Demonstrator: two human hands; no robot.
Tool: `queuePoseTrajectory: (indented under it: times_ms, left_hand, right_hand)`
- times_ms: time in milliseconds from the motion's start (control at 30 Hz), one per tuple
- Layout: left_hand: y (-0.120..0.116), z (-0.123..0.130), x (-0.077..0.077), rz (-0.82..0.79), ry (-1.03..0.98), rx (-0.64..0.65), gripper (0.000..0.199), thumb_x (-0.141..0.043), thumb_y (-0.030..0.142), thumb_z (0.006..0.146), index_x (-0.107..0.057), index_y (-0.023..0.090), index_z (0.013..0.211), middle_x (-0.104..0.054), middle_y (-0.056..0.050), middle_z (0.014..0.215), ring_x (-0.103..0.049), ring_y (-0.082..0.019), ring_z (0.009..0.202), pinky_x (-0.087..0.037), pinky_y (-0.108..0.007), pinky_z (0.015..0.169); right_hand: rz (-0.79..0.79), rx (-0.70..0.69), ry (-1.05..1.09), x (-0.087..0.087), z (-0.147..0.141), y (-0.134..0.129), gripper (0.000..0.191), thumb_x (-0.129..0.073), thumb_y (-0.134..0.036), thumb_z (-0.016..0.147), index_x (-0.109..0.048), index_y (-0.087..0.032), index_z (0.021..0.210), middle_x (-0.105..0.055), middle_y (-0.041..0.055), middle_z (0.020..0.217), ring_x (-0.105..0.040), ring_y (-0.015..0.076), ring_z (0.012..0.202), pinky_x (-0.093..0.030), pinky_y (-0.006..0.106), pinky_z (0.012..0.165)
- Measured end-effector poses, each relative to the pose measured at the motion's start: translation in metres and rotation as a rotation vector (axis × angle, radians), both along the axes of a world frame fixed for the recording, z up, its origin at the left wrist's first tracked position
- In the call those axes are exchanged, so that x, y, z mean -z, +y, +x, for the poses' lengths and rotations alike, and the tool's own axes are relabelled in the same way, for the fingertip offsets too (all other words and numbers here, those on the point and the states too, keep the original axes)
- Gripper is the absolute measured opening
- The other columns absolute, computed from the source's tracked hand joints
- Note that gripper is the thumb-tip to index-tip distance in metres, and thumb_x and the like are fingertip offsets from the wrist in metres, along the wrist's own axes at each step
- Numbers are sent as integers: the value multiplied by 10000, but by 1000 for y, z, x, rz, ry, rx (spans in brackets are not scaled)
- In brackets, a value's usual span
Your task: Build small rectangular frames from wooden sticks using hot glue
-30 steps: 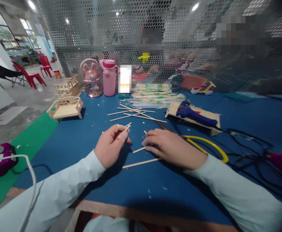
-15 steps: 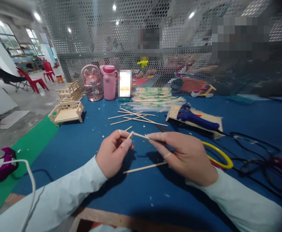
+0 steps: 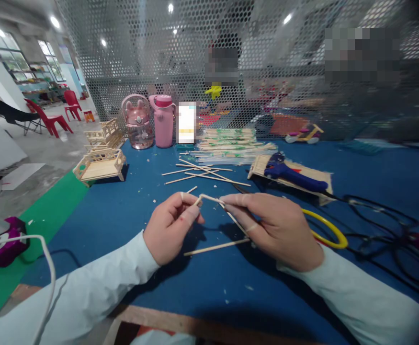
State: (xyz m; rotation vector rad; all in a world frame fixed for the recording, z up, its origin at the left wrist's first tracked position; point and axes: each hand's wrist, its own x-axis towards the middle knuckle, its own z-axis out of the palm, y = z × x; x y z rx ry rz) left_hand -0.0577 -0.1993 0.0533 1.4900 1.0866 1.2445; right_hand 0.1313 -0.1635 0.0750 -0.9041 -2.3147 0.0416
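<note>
Above the blue mat (image 3: 173,292), both my hands hold thin wooden sticks (image 3: 210,197) that meet at angles. My left hand (image 3: 169,227) pinches one short piece between thumb and forefinger. My right hand (image 3: 277,230) is closed on the other end, where another stick (image 3: 236,223) slants down beneath its fingers. Whether all these pieces are fixed together I cannot tell. One loose stick (image 3: 212,247) lies on the mat below, its right end near my right hand. Several more loose sticks (image 3: 205,172) lie crossed beyond my hands.
A blue glue gun (image 3: 295,177) rests on a stick panel at right, near black cables and a yellow ring (image 3: 329,230). Bundled sticks (image 3: 227,141), a phone (image 3: 186,123) and two pink bottles (image 3: 164,124) stand behind. Small stick furniture (image 3: 103,167) sits at left.
My left fingers have moved slightly right and up with the stick. A slanting stick under my right fingers shows more clearly now. The loose sticks stay where they were.
</note>
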Motion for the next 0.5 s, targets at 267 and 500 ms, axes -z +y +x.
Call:
queuePoseTrajectory:
  times_ms: [267, 500]
  left_hand:
    - [0, -1, 0, 43, 15, 1, 79, -465, 219, 837, -518, 160, 836, -576, 12, 672, -504, -87, 600, -402, -213, 604]
    - [-1, 0, -2, 43, 12, -1, 79, -464, 219, 838, -518, 164, 824, -574, 13, 666, -520, -94, 611, -409, -221, 618]
  right_hand:
    - [-140, -72, 3, -5, -1, 2, 250, -361, -286, 888, -609, -258, 907, -685, 35, 845, -641, 196, 747, -476, 307, 644]
    - [-132, -106, -5, -2, 1, 5, 220, -364, -283, 888, -581, -256, 904, -676, 26, 820, -632, 179, 715, -477, 294, 655]
